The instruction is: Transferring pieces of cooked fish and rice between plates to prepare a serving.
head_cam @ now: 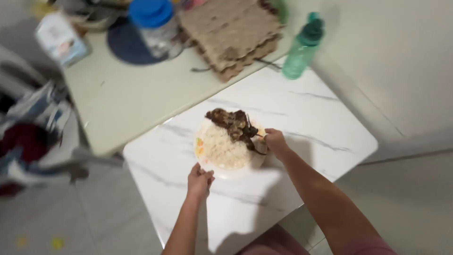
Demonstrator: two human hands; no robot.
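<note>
A round white plate (204,160) with white rice and dark brown pieces of meat (234,124) sits on a white marble-patterned table (306,123). My left hand (199,181) grips the plate's near rim. At the plate's right edge, my right hand (275,142) has its fingers pinched together beside the dark meat; whether it holds a utensil is too blurred to tell.
A green bottle (302,46) stands at the marble table's far edge. Behind it, a pale table (122,101) carries a blue-lidded jar (155,26), stacked brown mats (233,35) and a small carton (60,38). Cloth clutter (28,137) lies on the left, tiled floor below.
</note>
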